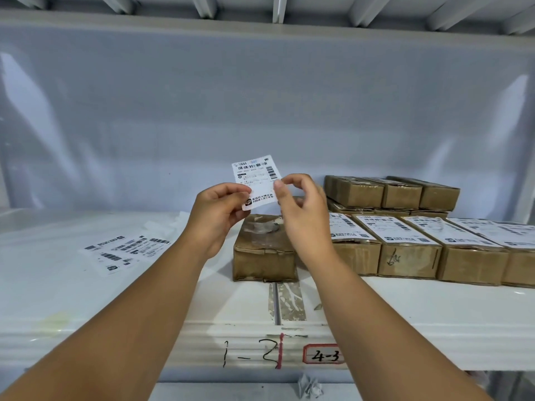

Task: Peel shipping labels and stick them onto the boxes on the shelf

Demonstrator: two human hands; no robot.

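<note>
Above the white shelf (144, 299), seen from the head camera, both hands hold one shipping label (256, 180) up in front of the pale back wall (260, 96). The left hand (220, 209) pinches the label's lower left edge between thumb and curled fingers. The right hand (298, 204) pinches its right edge with thumb and forefinger, the other fingers loosely bent behind. The label stands roughly upright, tilted a little to the left, with its printed barcodes facing the camera.

Just below the hands, a brown cardboard box (263, 250) sits on the shelf with clear tape across its top and no label on it. To its right, touching side by side, runs a row of labelled boxes (405, 244), each with a white label on its top face. Behind that row, against the wall, stands a stack of plain boxes (390, 192), three across the upper layer.

On the left part of the shelf, well apart from the boxes, lie loose printed labels (124, 250), overlapping one another. Near the shelf's front edge, below the unlabelled box, strips of worn tape (286, 302) cover a seam. The front face of the shelf bears a handwritten mark "1-2" (252, 354) and, just beside it, a red-framed tag reading "4-3" (324, 355). A crumpled scrap of paper (309, 386) lies below the shelf edge.
</note>
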